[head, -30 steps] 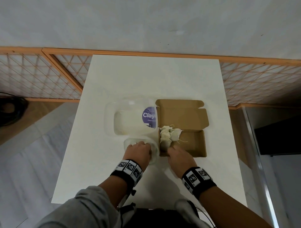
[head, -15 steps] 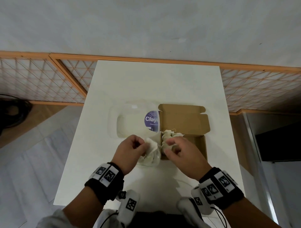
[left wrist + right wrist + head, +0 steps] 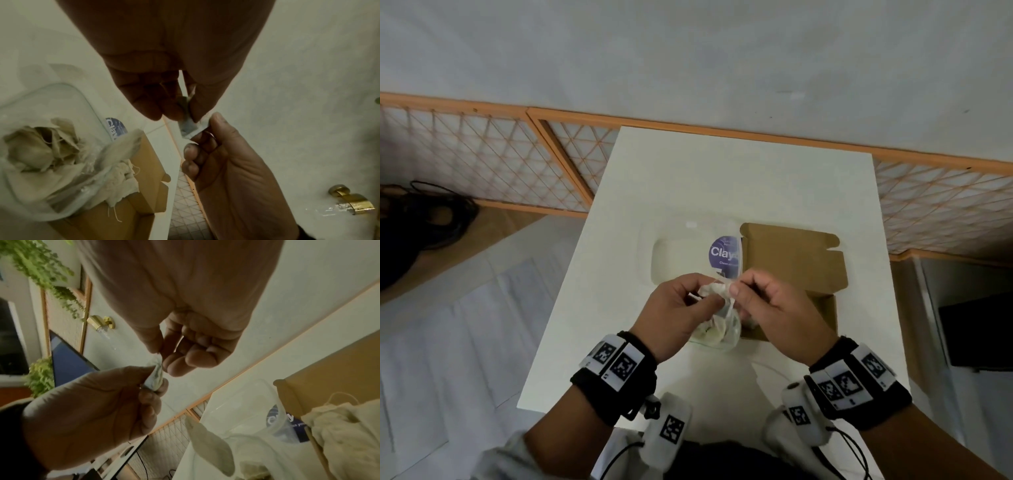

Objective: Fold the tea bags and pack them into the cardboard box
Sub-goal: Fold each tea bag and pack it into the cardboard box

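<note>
Folding was judged under way: left hand (image 3: 677, 310) and right hand (image 3: 774, 308) fingers pinched one tea bag (image 3: 717, 291) at frame centre, above the surface, next needing creasing, then placing into the cardboard box (image 3: 822, 310).

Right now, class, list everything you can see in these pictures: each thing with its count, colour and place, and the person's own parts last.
table: one, white, centre, against the wall.
cardboard box: one, brown, open, right of the plastic tub.
plastic tub: one, clear with a purple label, left of the box.
glass jar: one, clear, at the near edge, holding loose tea bags.
held tea bag: one, off-white, pinched between both hands above the jar.
packed tea bags: several, off-white, count unclear, inside the box.
lattice screen: orange frame, along the wall.
wrist bands: two, black with printed markers.
left hand: pinches the tea bag.
right hand: pinches the same tea bag.
</note>
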### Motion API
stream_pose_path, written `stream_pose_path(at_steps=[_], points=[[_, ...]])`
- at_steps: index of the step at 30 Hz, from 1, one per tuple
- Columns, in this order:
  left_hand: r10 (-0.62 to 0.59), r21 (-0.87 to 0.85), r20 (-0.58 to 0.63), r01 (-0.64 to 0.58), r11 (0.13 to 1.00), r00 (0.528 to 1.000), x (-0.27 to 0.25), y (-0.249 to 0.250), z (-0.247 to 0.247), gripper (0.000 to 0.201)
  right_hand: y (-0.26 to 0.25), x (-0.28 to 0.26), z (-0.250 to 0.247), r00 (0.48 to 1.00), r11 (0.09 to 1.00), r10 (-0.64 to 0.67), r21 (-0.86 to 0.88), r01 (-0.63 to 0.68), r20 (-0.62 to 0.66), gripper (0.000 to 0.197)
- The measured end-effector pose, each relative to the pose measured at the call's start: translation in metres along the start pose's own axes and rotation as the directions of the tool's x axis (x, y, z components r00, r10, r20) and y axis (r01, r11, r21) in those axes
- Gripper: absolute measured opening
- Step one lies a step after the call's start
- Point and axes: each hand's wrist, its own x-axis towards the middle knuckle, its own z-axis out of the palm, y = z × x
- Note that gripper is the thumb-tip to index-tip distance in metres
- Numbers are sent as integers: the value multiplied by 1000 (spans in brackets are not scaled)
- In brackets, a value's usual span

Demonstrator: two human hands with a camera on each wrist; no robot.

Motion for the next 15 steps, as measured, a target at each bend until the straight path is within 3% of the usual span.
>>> stream_pose_path(at_steps=[8,15], points=[[34,106,27,-37,994,999,-8,-6,-8,25,-4,8,6,994,994,-111,-19,111,-24,23],[47,204,62,-59,977,997,-13,-8,-13,30,-5,14,3,993,997,-81,-16,79,-84,22]])
